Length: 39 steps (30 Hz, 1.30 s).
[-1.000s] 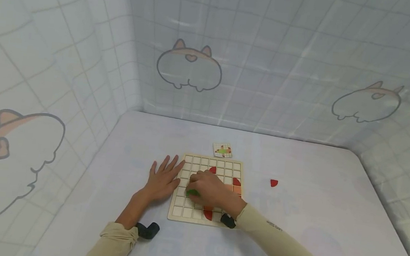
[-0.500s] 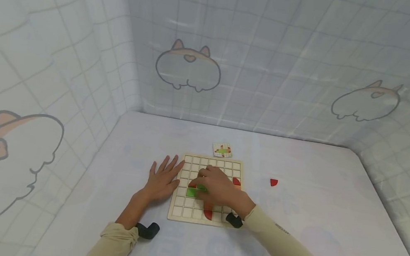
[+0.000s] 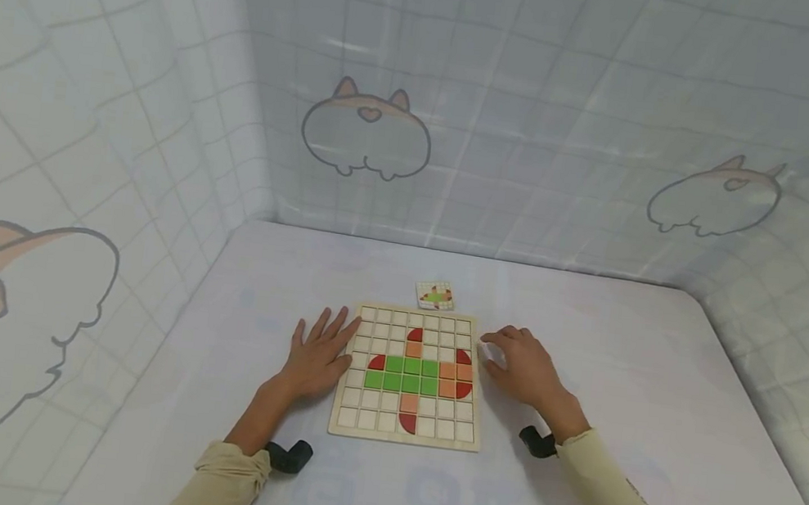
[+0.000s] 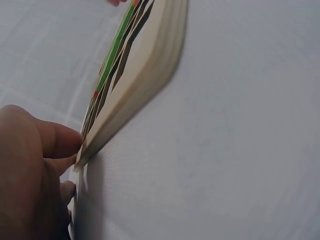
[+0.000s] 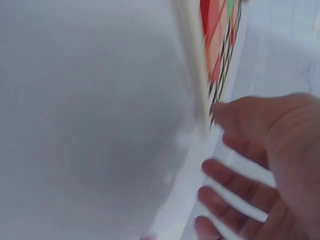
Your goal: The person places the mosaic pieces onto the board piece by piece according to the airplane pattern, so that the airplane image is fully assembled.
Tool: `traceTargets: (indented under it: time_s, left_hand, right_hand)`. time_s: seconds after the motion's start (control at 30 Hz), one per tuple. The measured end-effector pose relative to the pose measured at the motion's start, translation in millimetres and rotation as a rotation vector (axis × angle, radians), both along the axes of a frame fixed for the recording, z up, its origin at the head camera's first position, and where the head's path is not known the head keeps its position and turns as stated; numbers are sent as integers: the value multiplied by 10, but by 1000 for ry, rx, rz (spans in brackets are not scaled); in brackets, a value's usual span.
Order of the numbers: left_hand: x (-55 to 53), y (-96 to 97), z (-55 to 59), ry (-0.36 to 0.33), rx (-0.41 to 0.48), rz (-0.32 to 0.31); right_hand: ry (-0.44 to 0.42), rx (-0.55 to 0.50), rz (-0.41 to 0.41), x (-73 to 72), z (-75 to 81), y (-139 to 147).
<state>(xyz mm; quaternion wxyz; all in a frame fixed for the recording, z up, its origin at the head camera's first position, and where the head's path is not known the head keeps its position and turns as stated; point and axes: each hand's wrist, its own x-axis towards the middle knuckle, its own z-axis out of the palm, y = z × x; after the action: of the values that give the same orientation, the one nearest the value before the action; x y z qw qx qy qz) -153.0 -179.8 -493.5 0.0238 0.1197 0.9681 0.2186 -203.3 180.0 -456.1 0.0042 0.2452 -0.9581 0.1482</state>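
A square wooden grid board point(image 3: 364, 421) lies flat on the table, with green squares point(image 3: 411, 374), orange squares point(image 3: 446, 379) and red quarter-round pieces point(image 3: 406, 424) set in its cells. My left hand point(image 3: 315, 362) rests spread on the table, thumb and index fingertip at the board's left edge. Just off the right edge, my right hand point(image 3: 521, 368) is over the table with fingers loosely bent. No piece shows between its fingers; the right wrist view has its thumb point(image 5: 245, 115) by the board's edge. That hand covers the spot where a loose red quarter-round lay.
A small pattern card point(image 3: 435, 295) with a similar coloured design lies behind the board. Black wrist cameras sit at the left wrist point(image 3: 290, 456) and right wrist point(image 3: 537, 443). A white sheet wall point(image 3: 506, 131) rises at the back.
My right hand has drawn back from the board to its right side, uncovering the coloured pieces. A green piece it held earlier has been let go on the board. The left hand stays put.
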Motion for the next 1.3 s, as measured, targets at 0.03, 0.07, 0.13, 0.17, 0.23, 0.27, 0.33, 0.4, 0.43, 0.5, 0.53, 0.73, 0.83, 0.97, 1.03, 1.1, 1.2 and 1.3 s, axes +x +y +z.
traceTargets:
  time_s: [0.03,0.07,0.13,0.17,0.23,0.27,0.33,0.4,0.43,0.5,0.53,0.73,0.83,0.97,1.03,1.1,1.2,1.3]
  left_hand:
    - [2,-5,-3,2,-3,-2]
    - [2,-9,-6,3,-5,-4]
    - [2,-14,-10,3,-14,-8]
    - [2,-15,-11,3,-16,-9]
    - [4,-13,-8,4,-13,-11]
    - [5,-11,-4,3,-14,-11]
    - [9,-12,4,3,-16,-11]
    - [13,-11,10,4,-16,-11]
    - [16,-11,15,5,-17,-11]
    - [17,-12,18,7,-18,-10]
    - [19,-11,20,9,-15,-9]
    - [26,-6,17,6,-18,-4]
    - [25,-6,12,2,-23,-4]
    - [26,-11,20,5,-16,-6]
    - [27,-11,26,8,-11,-6]
    - [29,-11,26,18,-8,-5]
    - [30,-6,20,24,-15,1]
    - [38,0,21,25,-11,3]
  right_hand:
    - [-3,17,-42,-12,2,74]
    - [-12,26,-82,-21,6,142]
    - [-39,36,-142,-36,14,269]
    - [-54,37,-159,-44,14,328]
    - [-71,27,-173,-52,7,430]
    - [-73,15,-171,-54,-1,469]
    - [-72,-14,-163,-56,-17,522]
    - [-73,-46,-166,-51,-23,551]
    - [-74,-60,-169,-51,-25,561]
    - [-94,-86,-170,-57,-11,567]
    - [-110,-101,-168,-60,-1,572]
    - [-221,-178,-155,-88,29,560]
    - [-298,-185,-175,-91,29,535]
    - [-338,-168,-180,-87,35,507]
    - [-320,-151,-183,-80,45,498]
    - [-289,-119,-199,-73,58,494]
    - [-251,-78,-222,-61,89,482]
    - [-211,-75,-213,-41,117,459]
